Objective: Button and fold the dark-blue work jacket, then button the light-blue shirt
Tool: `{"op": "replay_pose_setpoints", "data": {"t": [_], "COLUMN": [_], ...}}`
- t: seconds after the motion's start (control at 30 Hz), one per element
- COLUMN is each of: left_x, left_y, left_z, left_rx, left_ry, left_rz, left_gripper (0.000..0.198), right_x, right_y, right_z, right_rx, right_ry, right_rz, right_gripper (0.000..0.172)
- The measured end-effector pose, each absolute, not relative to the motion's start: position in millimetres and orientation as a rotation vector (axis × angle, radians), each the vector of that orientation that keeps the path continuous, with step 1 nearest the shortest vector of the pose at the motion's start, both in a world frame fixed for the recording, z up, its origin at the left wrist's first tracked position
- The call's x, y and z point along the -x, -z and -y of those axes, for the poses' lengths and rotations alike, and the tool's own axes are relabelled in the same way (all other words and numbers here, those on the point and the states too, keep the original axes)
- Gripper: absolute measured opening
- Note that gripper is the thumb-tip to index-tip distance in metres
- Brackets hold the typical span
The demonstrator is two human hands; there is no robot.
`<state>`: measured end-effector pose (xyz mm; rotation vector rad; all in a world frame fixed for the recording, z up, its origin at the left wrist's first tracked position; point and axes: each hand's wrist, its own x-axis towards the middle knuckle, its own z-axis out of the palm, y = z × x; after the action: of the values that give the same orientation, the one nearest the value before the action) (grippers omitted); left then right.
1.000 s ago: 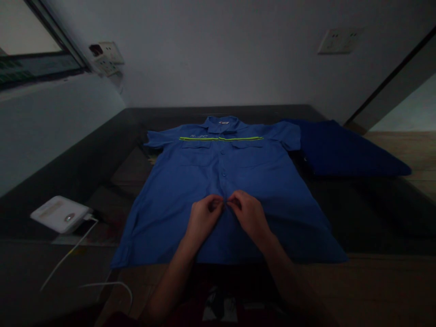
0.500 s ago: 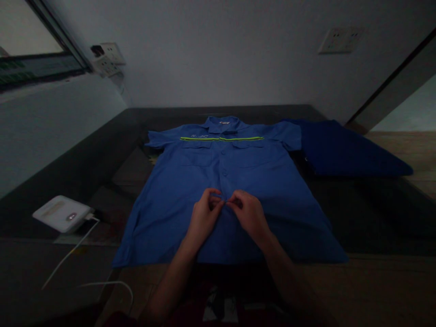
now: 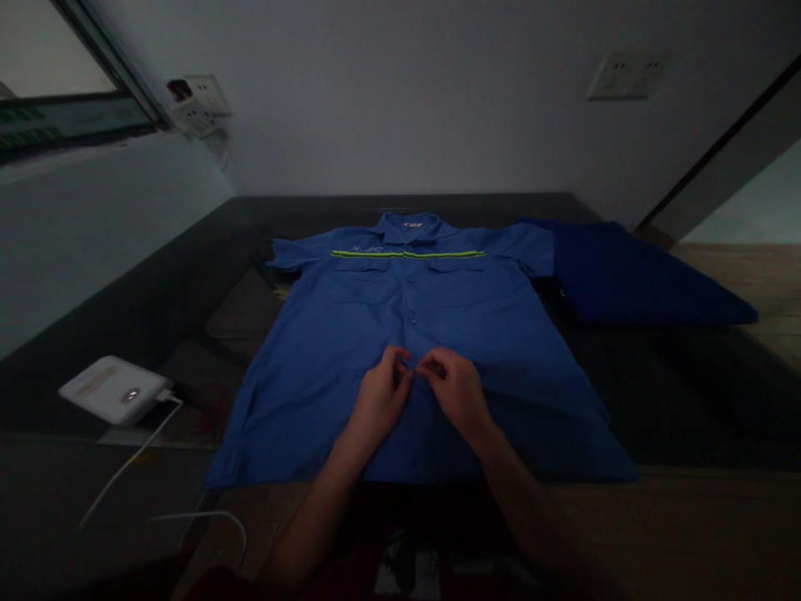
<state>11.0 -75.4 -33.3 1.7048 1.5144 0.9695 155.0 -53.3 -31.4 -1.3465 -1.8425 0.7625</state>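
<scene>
A blue short-sleeved work shirt [image 3: 501, 334] lies flat, front side up, its collar toward the wall. A yellow-green stripe crosses its chest, and buttons run down the front placket. Over the lower placket, my left hand [image 3: 383, 391] is closed, thumb and fingers gripping the fabric edge. Close beside it, my right hand [image 3: 455, 391] pinches the shirt front with thumb and index finger. The fingertips of both hands almost meet. Whatever button sits between them is too small and dark to make out.
Under the shirt is a dark tabletop [image 3: 657, 401]. A folded dark blue cloth [image 3: 651, 280] lies at the right, by the sleeve. At the left sits a white box-shaped device [image 3: 116, 390] with a white cable [image 3: 128, 463]. A wall [image 3: 400, 108] rises behind.
My left hand has turned slightly, its index finger now more bent and nearer the placket. My right hand has hardly moved. The shirt lies as before.
</scene>
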Motion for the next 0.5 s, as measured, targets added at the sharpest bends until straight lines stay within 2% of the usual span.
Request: {"op": "replay_pose_setpoints", "data": {"t": [0.1, 0.27, 0.4, 0.5], "left_x": [-12, -12, -13, -15], "left_y": [33, 30, 27, 23], "left_z": [76, 76, 74, 72], "left_rx": [-1.757, -1.867, -1.898, -1.846], "left_ry": [-0.937, -0.891, -0.868, -0.880], "left_rz": [-1.592, -1.800, -1.744, -1.697], "left_gripper": [0.023, 0.008, 0.026, 0.028], "right_x": [-154, -155, -154, -153], "right_y": [33, 30, 27, 25], "right_z": [53, 54, 56, 57], "right_rx": [1.326, 1.276, 1.228, 1.195], "right_ry": [-0.727, -0.721, -0.730, -0.751], "right_rz": [1.862, 1.777, 1.727, 1.700], "right_gripper": [0.013, 0.012, 0.011, 0.012]}}
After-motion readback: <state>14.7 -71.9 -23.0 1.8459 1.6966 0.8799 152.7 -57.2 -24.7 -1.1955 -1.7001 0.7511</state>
